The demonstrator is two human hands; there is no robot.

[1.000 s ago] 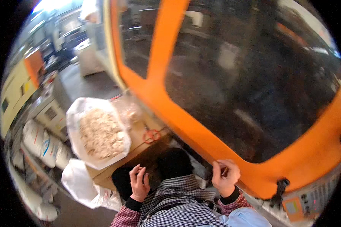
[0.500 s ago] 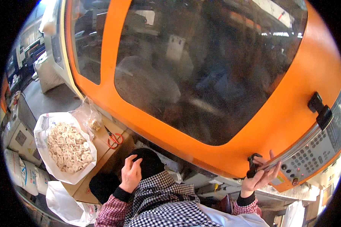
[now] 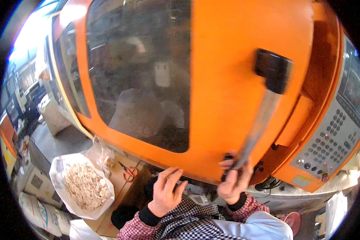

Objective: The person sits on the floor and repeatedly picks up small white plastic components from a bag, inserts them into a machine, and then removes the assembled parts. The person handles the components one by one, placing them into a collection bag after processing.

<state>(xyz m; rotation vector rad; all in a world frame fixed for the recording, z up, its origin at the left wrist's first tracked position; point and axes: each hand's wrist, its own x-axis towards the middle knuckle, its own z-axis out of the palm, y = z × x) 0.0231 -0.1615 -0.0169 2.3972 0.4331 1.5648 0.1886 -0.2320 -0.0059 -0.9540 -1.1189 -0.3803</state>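
My right hand (image 3: 235, 185) is closed around the lower end of the long door handle (image 3: 259, 122), a metal bar with black end mounts. This handle sits on the orange sliding door (image 3: 222, 76) of a large machine, which has a dark window (image 3: 142, 80). Left of it, my left hand (image 3: 166, 194) is raised in front of the door's lower edge. Its fingers are apart and slightly curled, with nothing in them. To the right of the door, part of the orange frame beside the panel is exposed.
A control panel (image 3: 322, 150) with many buttons stands at the right. At the lower left, an open white sack (image 3: 55, 182) full of small cream-coloured parts (image 3: 86, 188) rests by a cardboard box (image 3: 128, 190). Red-handled scissors (image 3: 130, 174) lie on the box. A red stool (image 3: 293, 222) is at the lower right.
The door has slid left, away from the control panel, with my right hand on its handle. My left hand has moved right and stays open. The view has shifted too.
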